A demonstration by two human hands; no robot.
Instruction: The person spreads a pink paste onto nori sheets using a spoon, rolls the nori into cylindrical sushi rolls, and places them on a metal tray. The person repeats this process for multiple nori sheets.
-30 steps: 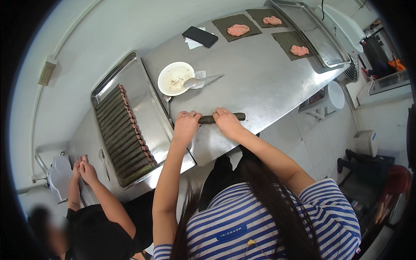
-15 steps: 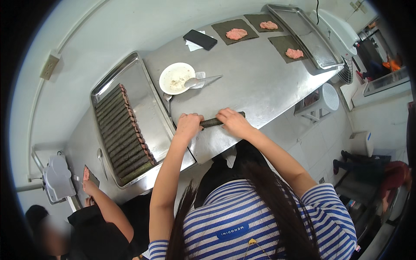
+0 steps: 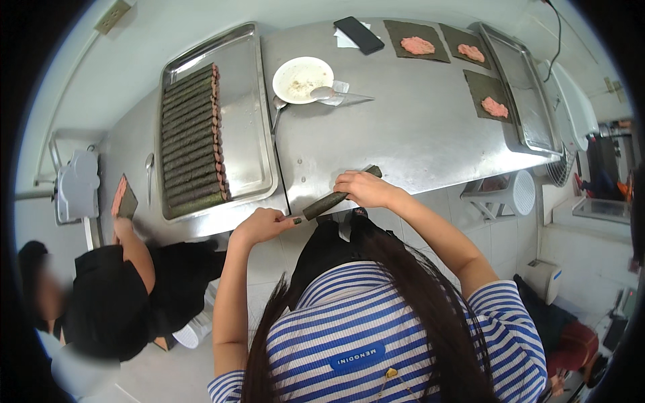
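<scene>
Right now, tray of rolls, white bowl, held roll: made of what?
Tray: metal, likely stainless steel; shiny grey with blurred reflections.
Bowl: smooth, plain white; ceramic or plastic, can't tell.
Held roll: probably seaweed sheet outside; dark green, mostly matte.

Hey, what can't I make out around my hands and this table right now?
In the head view:
Dark green roll: middle partly covered by the right hand.
Dark bit by the left hand: too small to identify.
Specks in the white bowl: too small to identify.
White stool: partly hidden by the steel table.
</scene>
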